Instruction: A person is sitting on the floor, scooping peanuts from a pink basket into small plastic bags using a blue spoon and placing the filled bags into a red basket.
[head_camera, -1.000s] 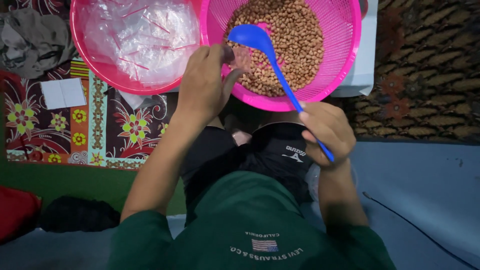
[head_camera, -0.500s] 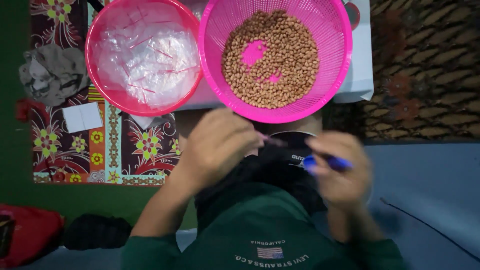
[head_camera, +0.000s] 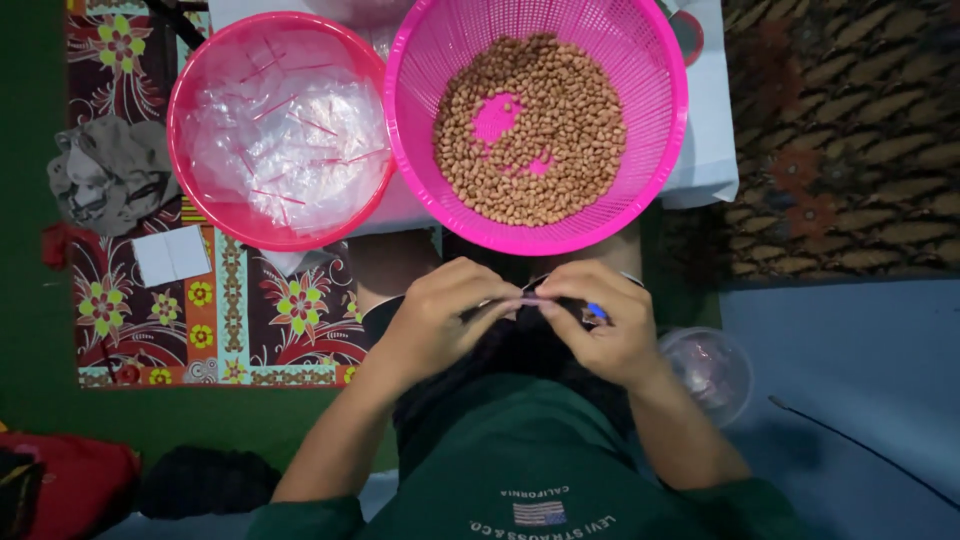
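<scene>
Both hands have come together in front of our lap since half a second ago, and the blue ladle no longer sticks out from the right fist; only a bit of blue (head_camera: 596, 311) peeks between the right fingers. We go from big to small: the patterned floral mat (head_camera: 230, 320), then the pink mesh colander (head_camera: 655, 170) of peanuts (head_camera: 545, 150), and beside it, rims touching, the pink basin (head_camera: 195, 190) of clear plastic bags (head_camera: 285, 140). Our left hand (head_camera: 440, 315) and right hand (head_camera: 600, 325) both pinch the top of a small clear bag (head_camera: 530, 297) between fingertips, just below the colander.
</scene>
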